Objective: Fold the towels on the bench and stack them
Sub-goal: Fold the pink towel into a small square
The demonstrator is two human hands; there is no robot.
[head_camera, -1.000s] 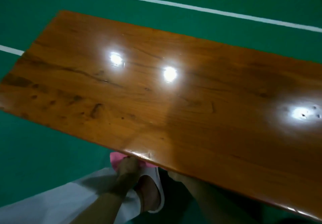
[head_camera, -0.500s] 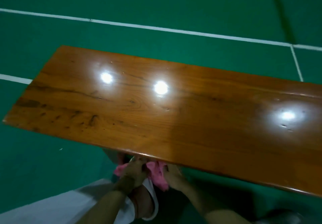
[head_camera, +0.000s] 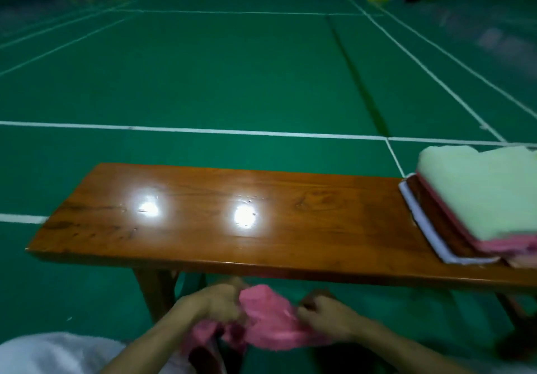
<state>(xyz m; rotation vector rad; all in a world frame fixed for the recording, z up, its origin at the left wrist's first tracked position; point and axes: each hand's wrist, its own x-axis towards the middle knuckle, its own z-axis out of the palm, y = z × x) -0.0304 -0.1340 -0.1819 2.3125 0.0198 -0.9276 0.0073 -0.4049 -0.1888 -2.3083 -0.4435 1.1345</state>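
lower left, off the bench: white cloth, blurred, lying low, perhaps over a lap.

left grip: curls round a bunched end of the pink towel, below the front edge of the bench, beside its left leg. grips there, probably, to find a hem before lifting.

pink towel: hangs crumpled between both grips, unfolded, not yet on the bench.

right grip: pinches another part of the same towel with curled fingers, apart from the left, seemingly to spread the cloth.

middle of the bench: bare wood with two lamp glares; serves, presumably, as folding room.

right end of the bench: stack of folded towels, pale green on top, pink and darker layers beneath, a white one lowest, jutting leftward. sits at the end, most likely, to leave the middle free.
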